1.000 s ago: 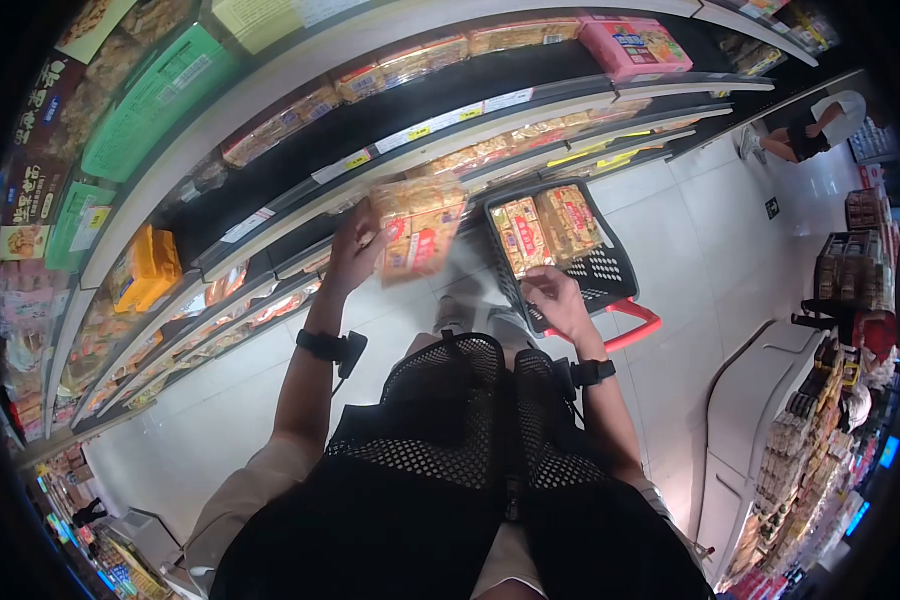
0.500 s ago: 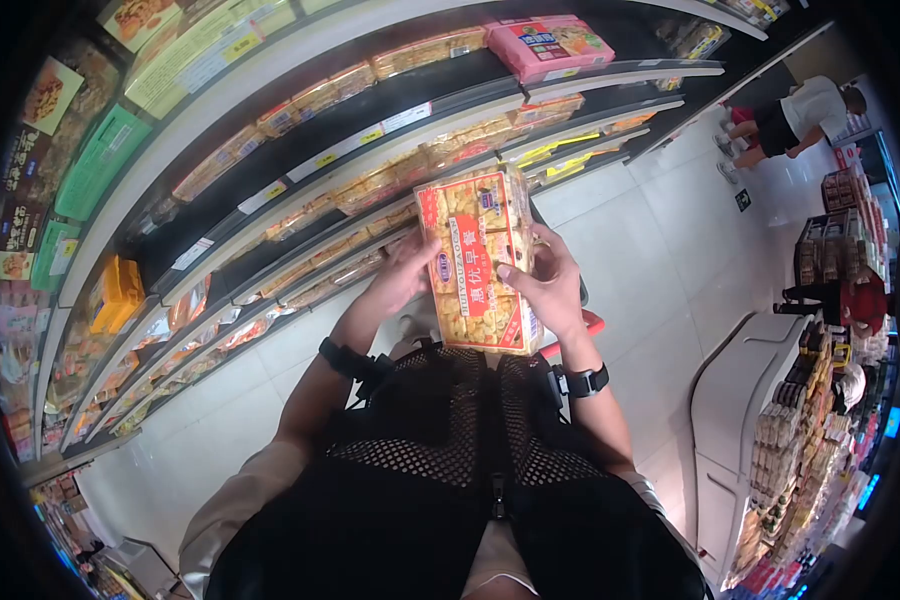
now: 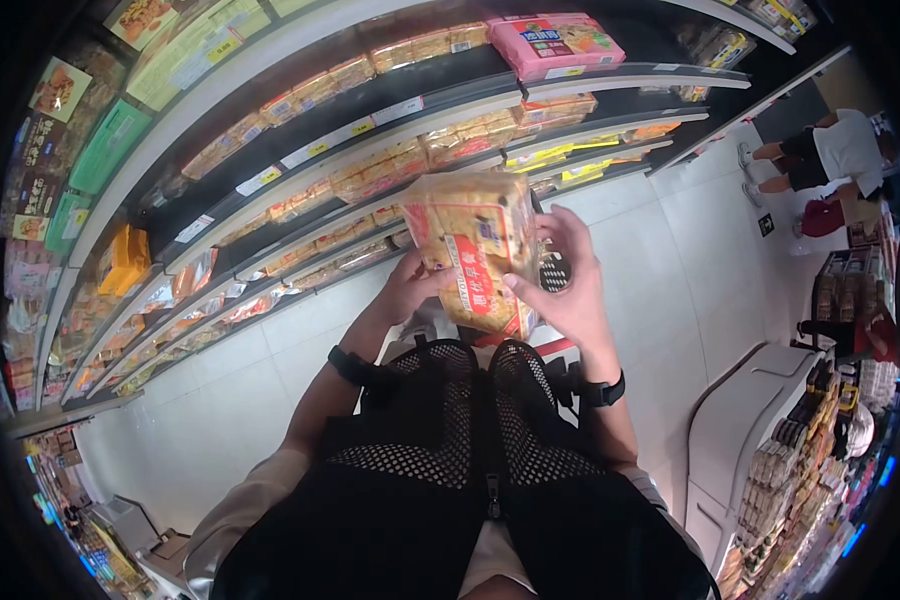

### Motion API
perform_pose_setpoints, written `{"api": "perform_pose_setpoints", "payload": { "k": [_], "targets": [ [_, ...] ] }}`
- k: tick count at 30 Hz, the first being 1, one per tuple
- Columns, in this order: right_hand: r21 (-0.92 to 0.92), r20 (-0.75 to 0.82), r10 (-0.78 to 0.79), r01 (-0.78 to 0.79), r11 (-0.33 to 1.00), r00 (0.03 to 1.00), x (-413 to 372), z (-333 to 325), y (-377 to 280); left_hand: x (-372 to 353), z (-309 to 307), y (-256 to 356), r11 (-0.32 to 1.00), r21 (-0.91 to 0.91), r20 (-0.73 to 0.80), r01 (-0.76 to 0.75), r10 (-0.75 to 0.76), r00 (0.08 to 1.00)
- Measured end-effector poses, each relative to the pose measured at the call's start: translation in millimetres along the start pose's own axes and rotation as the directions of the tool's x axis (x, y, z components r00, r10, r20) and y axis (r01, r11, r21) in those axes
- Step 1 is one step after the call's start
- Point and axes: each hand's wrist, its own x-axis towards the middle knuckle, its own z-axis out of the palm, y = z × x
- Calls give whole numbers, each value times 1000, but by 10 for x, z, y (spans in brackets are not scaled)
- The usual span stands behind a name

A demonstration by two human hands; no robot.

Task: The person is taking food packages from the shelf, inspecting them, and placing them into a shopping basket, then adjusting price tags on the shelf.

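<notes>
Between my hands, in front of my chest, is a clear-wrapped pack of pastry snacks (image 3: 475, 250) with a red label down its front. My left hand (image 3: 417, 287) grips its left side, the thumb on the front face; the other fingers are partly hidden. My right hand (image 3: 577, 290) is at the right side, its thumb touching the front and its fingers curled by the edge, partly behind the pack. Below the pack show a dark mesh piece (image 3: 553, 270) and a red bar (image 3: 555, 347), perhaps of a cart or basket.
Ahead and to the left curve store shelves (image 3: 390, 115) with packaged snacks, a pink pack (image 3: 555, 45) and an orange pack (image 3: 123, 262). At the right are a white display counter (image 3: 735, 420) with stacked goods and a person in a white shirt (image 3: 850, 155). Tiled floor (image 3: 660, 240) lies between.
The pack has tilted, its top wrapper now facing me more and its lower front foreshortened. My right hand's fingers have lifted and spread at its side. The person at the right has shifted further right.
</notes>
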Motion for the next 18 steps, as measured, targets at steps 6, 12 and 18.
{"api": "perform_pose_setpoints", "payload": {
  "k": [6, 12, 18],
  "targets": [
    [-305, 332, -110, 217, 927, 937, 214, -180, 222, -66, 103, -183, 826, 549, -113, -131, 228, 967],
    [-272, 473, -84, 236, 933, 877, 204, -16, 478, -48, -35, -349, 767, 630, -106, -124, 243, 964],
    [-461, 481, 58, 196, 866, 875, -240, 500, 1621, -558, -464, -150, 809, 586, -428, 41, 266, 863]
  ]
}}
